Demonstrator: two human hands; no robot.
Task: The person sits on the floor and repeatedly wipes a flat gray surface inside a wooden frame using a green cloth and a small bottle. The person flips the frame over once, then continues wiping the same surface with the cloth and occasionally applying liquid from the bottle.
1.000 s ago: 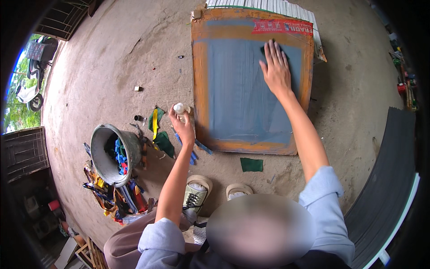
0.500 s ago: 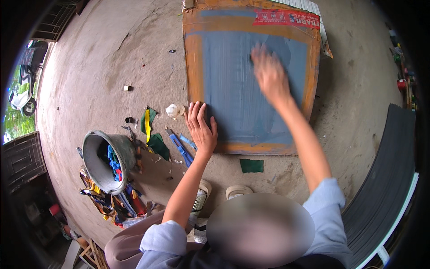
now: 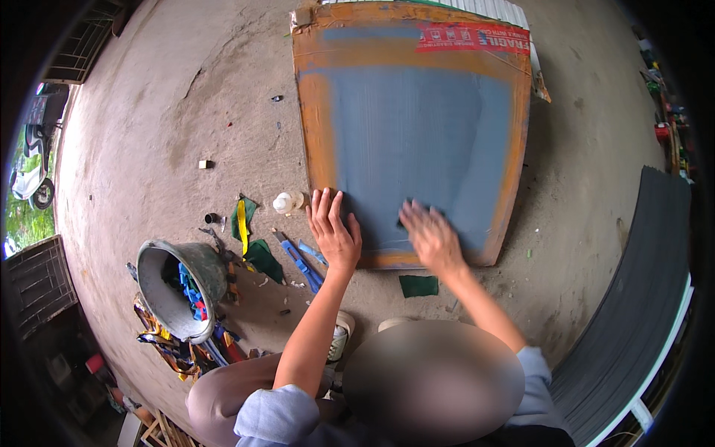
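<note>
A large board (image 3: 402,134) lies before me, its grey face framed by orange-brown tape. My left hand (image 3: 335,231) rests on its near left corner, fingers stretched out and holding nothing. Lower on the grey face, my right hand (image 3: 432,237) presses a small dark green piece of cloth (image 3: 404,217) against the surface. Most of that piece is hidden under the fingers, which are a little blurred. Just off the board's near edge, another green cloth piece (image 3: 418,286) lies on the floor.
To the left stand a grey bucket (image 3: 216,261) with coloured scraps and a clear bottle (image 3: 287,202). A blue cutter knife (image 3: 299,262), more green cloth (image 3: 262,259) and a yellow strip (image 3: 242,225) lie nearby. Dark corrugated sheeting (image 3: 622,313) leans at the right.
My right hand has swept from the upper part of the grey face down toward the near edge. The left hand stays at the corner. The view has shifted slightly.
</note>
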